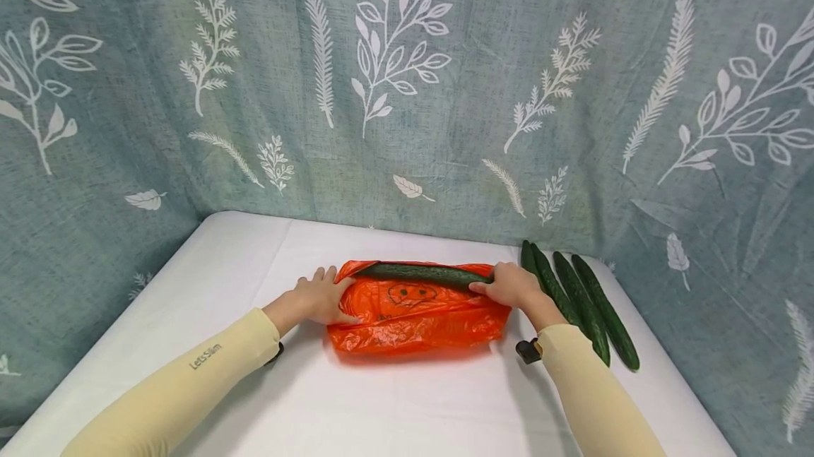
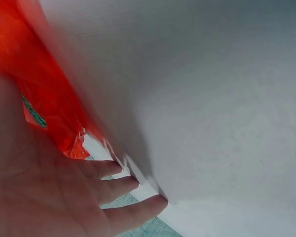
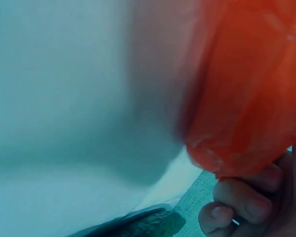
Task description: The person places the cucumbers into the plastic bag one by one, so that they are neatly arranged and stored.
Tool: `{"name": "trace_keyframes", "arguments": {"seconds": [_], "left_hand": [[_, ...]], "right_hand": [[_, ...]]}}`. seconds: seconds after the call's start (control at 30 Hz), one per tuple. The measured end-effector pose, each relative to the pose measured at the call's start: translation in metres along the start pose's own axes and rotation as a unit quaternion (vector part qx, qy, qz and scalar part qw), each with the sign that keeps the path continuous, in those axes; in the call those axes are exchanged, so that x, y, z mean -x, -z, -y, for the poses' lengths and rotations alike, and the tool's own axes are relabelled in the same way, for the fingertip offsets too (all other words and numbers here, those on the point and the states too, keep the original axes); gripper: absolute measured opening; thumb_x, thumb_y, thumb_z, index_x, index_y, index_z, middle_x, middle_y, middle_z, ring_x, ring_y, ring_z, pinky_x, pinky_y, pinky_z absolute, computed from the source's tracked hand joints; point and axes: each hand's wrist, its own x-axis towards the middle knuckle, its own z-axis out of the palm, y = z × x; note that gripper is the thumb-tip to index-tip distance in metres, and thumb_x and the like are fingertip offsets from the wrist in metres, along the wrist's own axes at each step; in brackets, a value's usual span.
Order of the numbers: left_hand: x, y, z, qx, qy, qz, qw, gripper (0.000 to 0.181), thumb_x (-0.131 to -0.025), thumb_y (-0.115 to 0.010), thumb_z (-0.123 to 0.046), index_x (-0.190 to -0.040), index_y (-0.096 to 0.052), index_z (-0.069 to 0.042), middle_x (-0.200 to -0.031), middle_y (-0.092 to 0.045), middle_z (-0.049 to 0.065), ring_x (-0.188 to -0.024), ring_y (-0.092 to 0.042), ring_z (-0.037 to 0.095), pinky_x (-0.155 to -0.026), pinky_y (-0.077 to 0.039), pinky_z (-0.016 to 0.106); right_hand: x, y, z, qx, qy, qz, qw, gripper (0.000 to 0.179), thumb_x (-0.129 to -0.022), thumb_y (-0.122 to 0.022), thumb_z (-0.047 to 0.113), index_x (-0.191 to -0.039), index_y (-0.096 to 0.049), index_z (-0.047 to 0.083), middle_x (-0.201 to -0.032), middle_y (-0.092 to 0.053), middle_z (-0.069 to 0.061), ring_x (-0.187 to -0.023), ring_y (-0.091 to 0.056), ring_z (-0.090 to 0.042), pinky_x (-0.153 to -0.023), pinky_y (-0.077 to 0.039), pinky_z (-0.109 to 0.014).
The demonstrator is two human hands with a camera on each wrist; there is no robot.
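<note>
Orange plastic bag (image 1: 416, 333), cucumber (image 1: 421, 272) in its opening

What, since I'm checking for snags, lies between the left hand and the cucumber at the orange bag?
The bag: its left side lies between the left hand and the left end of the cucumber. Nothing else visible stands between them.

Four long, slender, dark-green cucumbers (image 1: 582, 307) lie to the right of the right hand (image 1: 511, 284), lengthwise and close together. The flat white worktop (image 1: 407, 407) stretches under and around both hands. Beyond it, a grey-green fabric curtain (image 1: 477, 104) with white leaf and sprig motifs hangs ahead and at either side.
</note>
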Motion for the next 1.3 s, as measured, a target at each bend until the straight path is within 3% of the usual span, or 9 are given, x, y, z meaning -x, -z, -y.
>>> {"name": "trace_keyframes", "arguments": {"seconds": [0.23, 0.63, 0.83, 1.07, 1.3], "left_hand": [[0.003, -0.003, 0.004, 0.002, 0.008, 0.006, 0.9999, 0.094, -0.081, -0.066, -0.073, -0.154, -0.040, -0.021, -0.154, -0.034, 0.021, -0.141, -0.034, 0.043, -0.101, -0.040, 0.062], [0.003, -0.007, 0.005, 0.004, 0.011, 0.007, 0.9999, 0.094, -0.081, -0.065, -0.074, -0.155, -0.040, -0.021, -0.157, -0.032, 0.021, -0.144, -0.031, 0.043, -0.103, -0.039, 0.063], [0.002, -0.006, 0.003, -0.001, 0.014, 0.010, 0.9999, 0.094, -0.082, -0.064, -0.074, -0.156, -0.038, -0.021, -0.159, -0.029, 0.020, -0.146, -0.029, 0.043, -0.104, -0.039, 0.062], [-0.001, -0.005, 0.001, -0.007, 0.016, 0.014, 0.9997, 0.095, -0.082, -0.062, -0.076, -0.157, -0.036, -0.023, -0.160, -0.027, 0.020, -0.148, -0.027, 0.042, -0.106, -0.037, 0.062], [-0.004, -0.003, 0.000, -0.010, 0.015, 0.011, 0.9998, 0.095, -0.082, -0.062, -0.076, -0.157, -0.036, -0.022, -0.161, -0.026, 0.021, -0.148, -0.027, 0.042, -0.106, -0.037, 0.064]], "right_hand": [[0.000, -0.005, 0.002, 0.029, -0.021, 0.008, 0.9993, 0.066, -0.080, -0.064, 0.076, -0.076, -0.064, 0.011, -0.062, -0.050, -0.001, -0.057, -0.053, -0.020, -0.051, -0.039, -0.034], [0.008, -0.007, 0.008, 0.082, -0.048, -0.021, 0.9953, 0.070, -0.075, -0.061, 0.084, -0.067, -0.058, 0.015, -0.062, -0.050, 0.000, -0.057, -0.056, -0.020, -0.052, -0.040, -0.036], [0.012, -0.003, 0.011, 0.125, -0.045, -0.027, 0.9908, 0.070, -0.073, -0.061, 0.086, -0.064, -0.055, 0.017, -0.060, -0.047, 0.002, -0.056, -0.056, -0.020, -0.052, -0.040, -0.036], [0.016, 0.004, 0.015, 0.174, -0.039, -0.028, 0.9836, 0.071, -0.075, -0.059, 0.085, -0.069, -0.060, 0.015, -0.063, -0.053, -0.001, -0.057, -0.057, -0.021, -0.054, -0.045, -0.036], [0.018, 0.008, 0.017, 0.192, -0.026, -0.065, 0.9789, 0.071, -0.075, -0.059, 0.085, -0.065, -0.059, 0.015, -0.059, -0.054, -0.002, -0.054, -0.055, -0.023, -0.053, -0.044, -0.037]]}}
